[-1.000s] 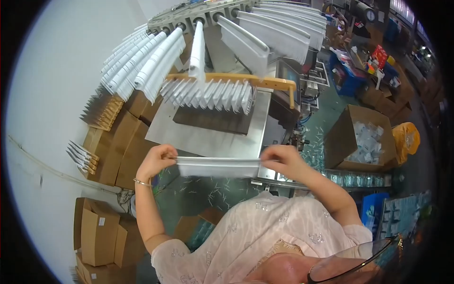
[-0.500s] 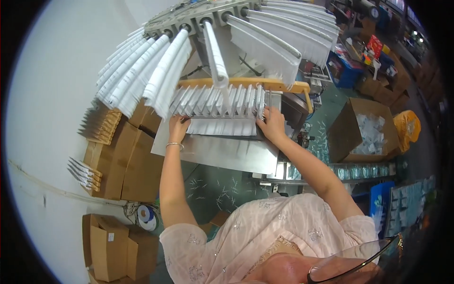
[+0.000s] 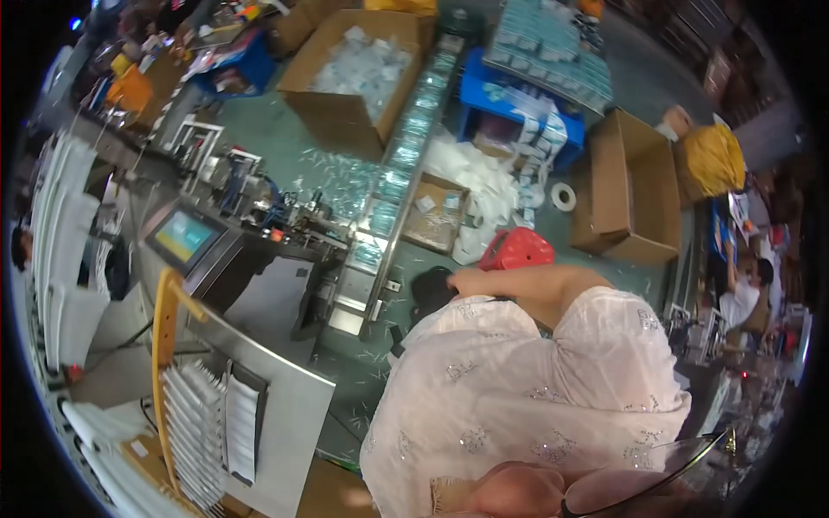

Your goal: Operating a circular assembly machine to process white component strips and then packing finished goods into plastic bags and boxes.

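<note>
My right arm bends across the front of my body. My right hand (image 3: 464,281) is at a black, rounded thing (image 3: 432,292) beside the metal chute; whether it holds or only touches it I cannot tell, as the fingers are blurred. I do not see my left hand. At lower left, a yellow-framed rack (image 3: 166,319) bears a row of pale, slat-like pieces (image 3: 192,423). A white strip-like stack (image 3: 243,427) lies beside them on a metal plate (image 3: 298,414).
A machine with a screen (image 3: 184,239) stands at left, by a chute (image 3: 404,160) of clear packs. Beyond are a carton (image 3: 332,108) of small packs, a blue bin (image 3: 479,91), a red stool (image 3: 522,250) and an open carton (image 3: 635,186). Small white pieces litter the green floor.
My view has swung to the right. Both hands were at the slat-like pieces; now the rack stands apart from my right hand, which is by the black thing. My left hand has left view.
</note>
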### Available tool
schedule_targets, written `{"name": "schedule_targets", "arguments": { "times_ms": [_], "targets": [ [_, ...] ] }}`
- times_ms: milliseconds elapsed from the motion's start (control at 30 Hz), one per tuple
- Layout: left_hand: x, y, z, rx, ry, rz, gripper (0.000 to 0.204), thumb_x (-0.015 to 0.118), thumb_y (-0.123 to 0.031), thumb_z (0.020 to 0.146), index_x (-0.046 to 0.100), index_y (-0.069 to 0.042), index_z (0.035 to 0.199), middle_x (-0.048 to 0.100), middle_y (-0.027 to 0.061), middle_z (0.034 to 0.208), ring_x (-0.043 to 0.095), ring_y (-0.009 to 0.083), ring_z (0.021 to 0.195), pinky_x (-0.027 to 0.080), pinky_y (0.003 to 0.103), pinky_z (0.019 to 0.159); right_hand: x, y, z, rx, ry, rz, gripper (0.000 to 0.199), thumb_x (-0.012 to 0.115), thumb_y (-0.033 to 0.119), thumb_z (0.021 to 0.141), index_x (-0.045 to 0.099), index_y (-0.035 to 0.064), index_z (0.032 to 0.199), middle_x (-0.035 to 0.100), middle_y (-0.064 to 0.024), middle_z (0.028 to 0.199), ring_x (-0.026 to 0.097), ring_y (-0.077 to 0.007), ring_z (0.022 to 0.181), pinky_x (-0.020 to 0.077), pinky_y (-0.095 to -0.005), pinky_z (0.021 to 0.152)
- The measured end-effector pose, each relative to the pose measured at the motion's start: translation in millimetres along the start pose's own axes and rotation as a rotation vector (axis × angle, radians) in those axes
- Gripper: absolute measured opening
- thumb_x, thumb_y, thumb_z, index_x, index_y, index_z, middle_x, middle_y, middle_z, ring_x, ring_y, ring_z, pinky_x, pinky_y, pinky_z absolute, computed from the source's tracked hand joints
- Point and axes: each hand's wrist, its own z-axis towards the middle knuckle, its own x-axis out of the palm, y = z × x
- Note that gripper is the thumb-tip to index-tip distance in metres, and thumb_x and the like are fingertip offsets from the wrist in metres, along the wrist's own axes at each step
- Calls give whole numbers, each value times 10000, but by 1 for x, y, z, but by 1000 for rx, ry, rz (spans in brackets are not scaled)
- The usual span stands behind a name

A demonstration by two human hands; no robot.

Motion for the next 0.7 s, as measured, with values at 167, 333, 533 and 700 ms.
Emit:
{"name": "schedule_targets", "arguments": {
  "times_ms": [167, 333, 533, 700],
  "targets": [
    [123, 28, -78, -322, 794, -268, 358, 590, -115, 758, 490, -15, 1087, 585, 119, 935, 561, 196, 814, 470, 318, 674, 7, -14, -23, -92, -230, 148, 238, 615, 286, 694, 519, 71, 730, 527, -137, 750, 515, -327, 749, 390, -423, 606],
    [187, 37, -109, -452, 1162, -365, 393, 585, -97, 752, 472, -28, 1122, 585, 125, 944, 565, 210, 813, 476, 333, 662, -31, -8, -50, -335, -523, -43, 175, 593, 232, 708, 513, 80, 740, 510, -97, 830, 484, -292, 812, 398, -394, 678],
    [242, 18, -114, -450, 1309, -283, 424, 587, -118, 747, 449, -29, 1138, 571, 127, 969, 558, 218, 833, 472, 344, 677, -79, -15, -45, -132, -600, 54, 191, 574, 226, 730, 496, 55, 762, 543, -153, 690, 543, -344, 703, 415, -434, 598],
    [300, -19, -112, -456, 1337, -257, 450, 590, -135, 743, 430, -30, 1151, 559, 129, 990, 552, 224, 849, 469, 354, 689, -130, -46, -20, -70, -317, 149, 187, 541, 229, 739, 511, 52, 685, 543, -159, 640, 547, -342, 648, 405, -433, 572]
  ]
}}
